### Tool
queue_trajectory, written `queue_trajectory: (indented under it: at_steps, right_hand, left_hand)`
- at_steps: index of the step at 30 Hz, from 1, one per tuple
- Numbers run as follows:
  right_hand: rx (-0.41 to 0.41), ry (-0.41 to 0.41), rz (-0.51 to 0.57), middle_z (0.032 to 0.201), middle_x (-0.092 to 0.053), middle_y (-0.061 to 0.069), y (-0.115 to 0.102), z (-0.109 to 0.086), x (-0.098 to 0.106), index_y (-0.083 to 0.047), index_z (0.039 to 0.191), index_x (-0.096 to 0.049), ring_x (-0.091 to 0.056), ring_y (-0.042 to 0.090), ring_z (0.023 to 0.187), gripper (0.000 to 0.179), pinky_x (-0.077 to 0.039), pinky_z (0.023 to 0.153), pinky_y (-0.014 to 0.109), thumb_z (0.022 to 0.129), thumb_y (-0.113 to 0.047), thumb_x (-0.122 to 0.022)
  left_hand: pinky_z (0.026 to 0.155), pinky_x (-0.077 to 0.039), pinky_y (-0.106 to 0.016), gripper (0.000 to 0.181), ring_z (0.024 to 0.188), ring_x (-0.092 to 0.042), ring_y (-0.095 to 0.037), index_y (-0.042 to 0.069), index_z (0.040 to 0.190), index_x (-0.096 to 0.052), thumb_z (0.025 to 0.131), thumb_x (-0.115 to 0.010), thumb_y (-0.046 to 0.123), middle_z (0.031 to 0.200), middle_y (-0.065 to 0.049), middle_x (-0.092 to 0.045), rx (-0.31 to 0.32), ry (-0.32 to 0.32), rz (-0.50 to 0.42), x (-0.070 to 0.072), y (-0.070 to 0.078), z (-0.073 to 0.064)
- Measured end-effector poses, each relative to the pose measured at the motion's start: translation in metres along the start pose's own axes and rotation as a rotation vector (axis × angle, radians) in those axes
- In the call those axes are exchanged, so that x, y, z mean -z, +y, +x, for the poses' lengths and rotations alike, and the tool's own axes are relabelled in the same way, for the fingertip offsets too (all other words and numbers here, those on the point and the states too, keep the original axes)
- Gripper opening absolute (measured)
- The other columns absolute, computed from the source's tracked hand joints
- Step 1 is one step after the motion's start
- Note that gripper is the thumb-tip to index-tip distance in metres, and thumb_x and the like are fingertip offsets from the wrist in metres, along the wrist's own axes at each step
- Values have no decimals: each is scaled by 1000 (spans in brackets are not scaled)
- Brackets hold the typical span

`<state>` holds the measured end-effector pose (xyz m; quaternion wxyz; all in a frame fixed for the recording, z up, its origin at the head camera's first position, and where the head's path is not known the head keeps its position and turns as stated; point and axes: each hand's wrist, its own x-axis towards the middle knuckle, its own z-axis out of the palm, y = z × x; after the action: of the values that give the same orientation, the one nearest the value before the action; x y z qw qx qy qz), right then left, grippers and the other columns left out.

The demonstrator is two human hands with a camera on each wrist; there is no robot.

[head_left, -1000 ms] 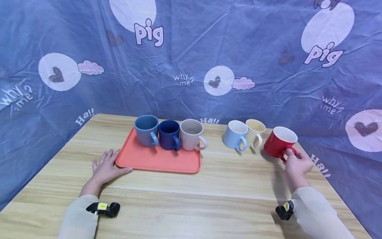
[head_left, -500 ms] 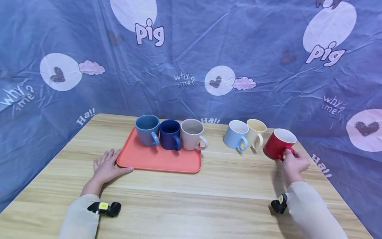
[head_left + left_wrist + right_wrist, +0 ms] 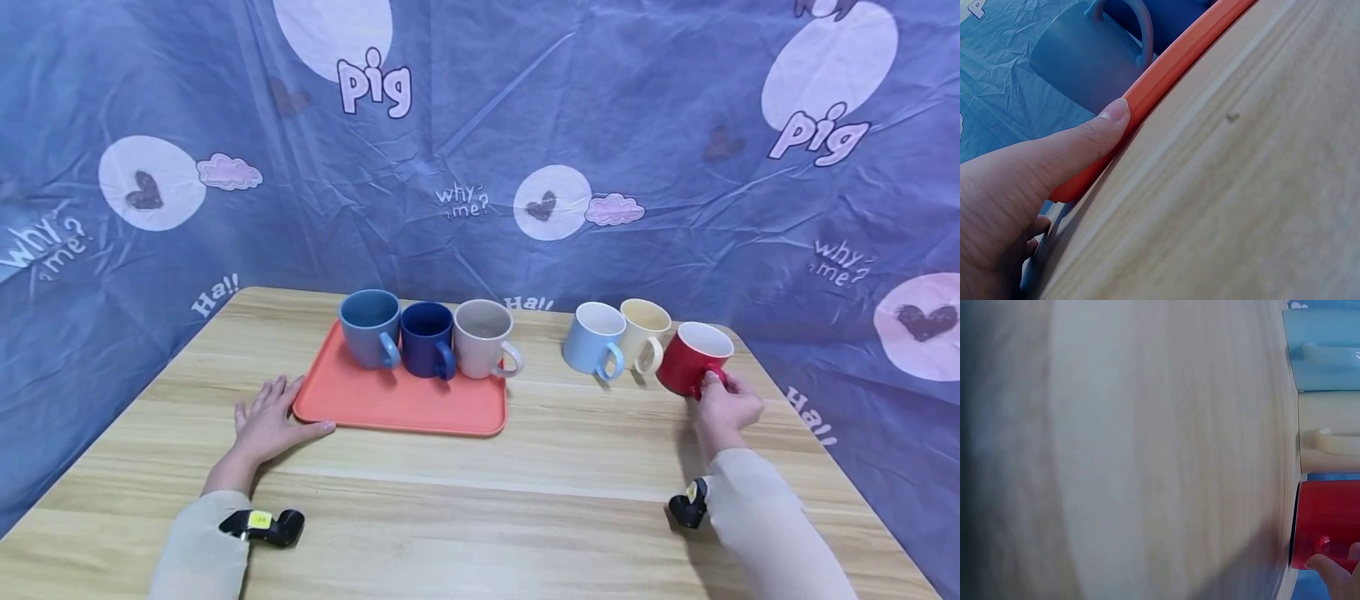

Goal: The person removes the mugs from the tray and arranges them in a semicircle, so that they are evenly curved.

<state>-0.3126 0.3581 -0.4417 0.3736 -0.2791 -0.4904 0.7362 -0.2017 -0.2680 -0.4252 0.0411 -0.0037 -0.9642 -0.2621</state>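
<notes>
Presumably steadying it, the left hand (image 3: 268, 423), fingers spread, touches the tray (image 3: 405, 408) at eight o'clock; well off at three o'clock, the right hand (image 3: 727, 408) pinches the red mug (image 3: 682, 360) by its handle (image 3: 1322, 542), likely for control.

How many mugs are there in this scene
6: teal mug, navy mug and gray mug on the coral tray; light-blue mug and cream mug on the table; red mug gripped by the right hand.
</notes>
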Motion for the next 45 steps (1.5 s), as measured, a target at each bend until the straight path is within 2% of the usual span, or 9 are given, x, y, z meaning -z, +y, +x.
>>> queue_trajectory:
  at_steps: [7, 14, 23, 31, 40, 43, 45]
  right_hand:
    - [-13, -2, -42, 70, -59, 1, 2, -1, -4, -11, 79, -67, -57, 7, 59, 10, -48, 51, 17, 70, -6, -70]
    - [-2, -9, -26, 69, -59, 2, 6, -4, -7, -10, 78, -66, -57, 7, 57, 9, -48, 49, 19, 71, -5, -69]
    - [10, 6, -85, 74, -57, 1, 8, -8, -10, -12, 78, -66, -55, 6, 61, 7, -47, 52, 15, 73, -8, -68]
    - [7, -6, -55, 75, -58, 2, 9, -8, -10, -11, 79, -66, -55, 7, 62, 8, -48, 52, 16, 72, -8, -69]
    - [-2, -30, -62, 82, -59, 2, 7, -12, -6, -10, 90, -67, -57, 8, 68, 24, -48, 53, 17, 68, -14, -74]
    - [-26, -65, -77, 84, -58, 2, -2, -22, -7, -10, 94, -66, -57, 8, 70, 32, -48, 53, 18, 65, -18, -76]
    - [-70, -82, -90, 88, -57, 2, -13, -34, -10, -9, 99, -64, -57, 8, 75, 39, -48, 55, 17, 64, -19, -77]
  left_hand:
    - [85, 15, -63, 103, 123, 2, -45, 4, 137, -20, 63, -60, 64, 135, -32, -11, -1, 3, -2, 0, 0, 0]
    - [86, 16, -62, 103, 123, 2, -44, 5, 137, -20, 63, -60, 64, 136, -31, -11, -1, 3, -4, -1, -2, 1]
    - [85, 16, -62, 104, 123, 2, -44, 4, 136, -20, 62, -60, 65, 135, -31, -11, 2, 3, -3, -1, -2, 0]
    - [85, 16, -62, 104, 123, 3, -44, 3, 136, -20, 62, -59, 65, 135, -32, -10, 2, -1, 0, -2, -1, 1]
    - [85, 15, -62, 104, 123, 3, -44, 3, 136, -20, 62, -60, 64, 135, -32, -10, 2, -9, -7, 0, 0, 1]
    - [85, 15, -63, 104, 123, 3, -44, 4, 137, -19, 62, -60, 64, 135, -31, -10, -1, -8, -8, 0, 0, 1]
    - [85, 15, -63, 103, 123, 3, -44, 5, 137, -19, 62, -60, 64, 135, -31, -10, -1, -6, -9, 0, -1, 0]
